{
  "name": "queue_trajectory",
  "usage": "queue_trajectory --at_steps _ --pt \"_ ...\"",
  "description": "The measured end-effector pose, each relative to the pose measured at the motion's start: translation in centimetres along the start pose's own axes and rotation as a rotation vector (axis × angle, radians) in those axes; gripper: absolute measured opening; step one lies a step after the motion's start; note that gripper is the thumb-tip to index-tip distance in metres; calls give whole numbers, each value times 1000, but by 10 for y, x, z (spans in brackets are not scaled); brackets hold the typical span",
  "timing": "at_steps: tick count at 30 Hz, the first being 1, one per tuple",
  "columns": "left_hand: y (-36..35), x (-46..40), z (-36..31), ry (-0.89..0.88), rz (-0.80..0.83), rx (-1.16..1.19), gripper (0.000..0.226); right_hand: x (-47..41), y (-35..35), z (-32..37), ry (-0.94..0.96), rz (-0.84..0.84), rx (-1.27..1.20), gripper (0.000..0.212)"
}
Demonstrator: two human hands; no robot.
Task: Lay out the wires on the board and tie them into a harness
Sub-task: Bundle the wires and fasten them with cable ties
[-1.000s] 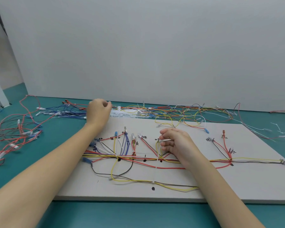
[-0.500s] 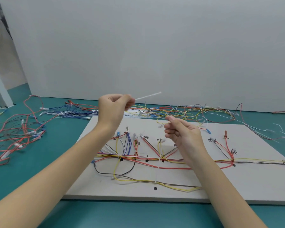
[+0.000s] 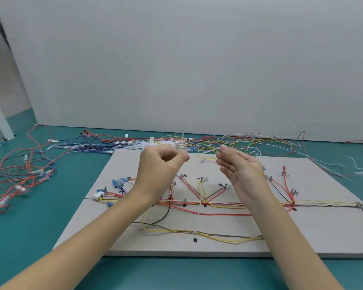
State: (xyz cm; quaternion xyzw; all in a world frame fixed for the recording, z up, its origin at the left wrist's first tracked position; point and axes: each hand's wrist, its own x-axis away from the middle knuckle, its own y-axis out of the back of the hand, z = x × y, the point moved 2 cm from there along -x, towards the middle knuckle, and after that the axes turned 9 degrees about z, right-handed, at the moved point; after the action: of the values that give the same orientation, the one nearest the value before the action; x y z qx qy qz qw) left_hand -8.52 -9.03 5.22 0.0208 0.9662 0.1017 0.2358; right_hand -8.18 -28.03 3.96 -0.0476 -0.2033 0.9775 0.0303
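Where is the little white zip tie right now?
The white zip tie is held up over the board's far edge, between the left hand and right hand.

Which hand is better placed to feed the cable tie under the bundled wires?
Probably right. The right hand appears to pinch the tip of the cable tie, above the wires on the board; the left hand only grips its other end.

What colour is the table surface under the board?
Teal green, seen best in the head view: the table surface shows all around the pale board.
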Motion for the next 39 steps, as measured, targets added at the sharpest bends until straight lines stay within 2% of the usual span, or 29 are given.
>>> queue_trajectory --at_steps 6,10,19,24,27,29,31,33,35,36,39 --pt "2 4 2 -153 138 -198 16 -2 2 -3 -44 43 -12 12" --pt "7 4 4 -138 258 -216 15 -4 3 -3 -34 61 -31 7" --pt "13 5 9 -110 247 -237 9 -5 4 -3 8 63 -13 5" --pt "19 -1 11 30 264 -141 8 -5 4 -2 29 61 15 6" --pt "27 -1 12 -77 330 -342 6 -4 5 -3 51 -10 45 5" --pt "28 2 12 -138 422 -507 12 -3 7 -3 72 -73 76 3" --pt "29 7 14 -167 482 -611 32 -2 8 -3 91 -105 101 4" --pt "28 10 14 -179 504 -668 55 -2 7 -3 102 -116 137 5" --pt "30 10 10 -182 488 -682 67 -2 7 -3 112 -130 174 6" --pt "31 10 6 -202 459 -676 62 -3 7 -3 117 -136 186 6" --pt "32 10 -3 -380 321 -660 23 -4 9 -2 125 -142 192 6"
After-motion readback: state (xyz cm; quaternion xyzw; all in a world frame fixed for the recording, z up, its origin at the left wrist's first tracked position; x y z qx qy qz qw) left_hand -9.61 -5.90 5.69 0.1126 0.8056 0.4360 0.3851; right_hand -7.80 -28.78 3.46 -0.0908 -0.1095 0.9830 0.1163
